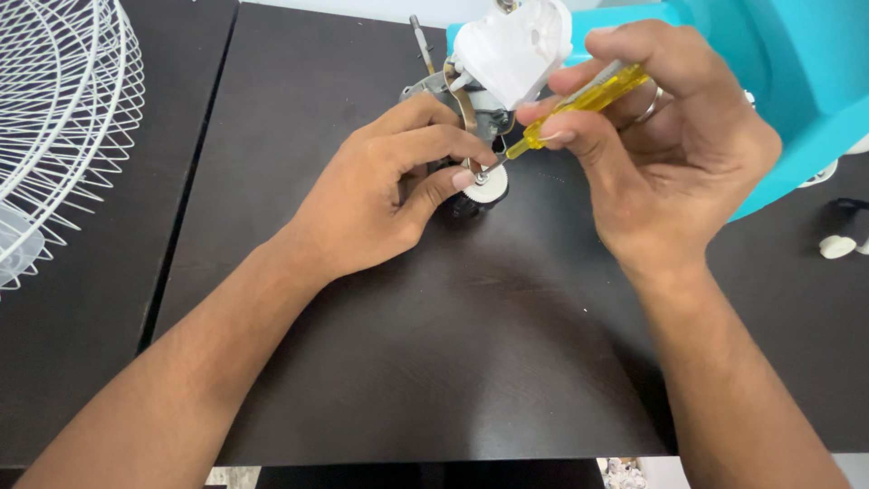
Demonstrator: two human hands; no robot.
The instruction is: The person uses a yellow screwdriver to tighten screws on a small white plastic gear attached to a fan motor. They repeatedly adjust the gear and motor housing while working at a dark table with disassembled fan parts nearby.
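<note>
My left hand (385, 186) pinches a small white gear (491, 185) that sits on a dark round part of a fan motor assembly (466, 100), thumb and forefinger on the gear's rim. A white plastic housing (514, 47) tops the assembly. My right hand (665, 136) grips a yellow-handled screwdriver (584, 98), slanted down to the left. Its tip meets the screw at the gear's centre.
A white wire fan guard (68, 118) lies at the left on the dark wooden table (434, 362). A turquoise fan body (797, 81) stands at the back right. Small white parts (837, 245) lie by the right edge. A gap between two tabletops runs down the left.
</note>
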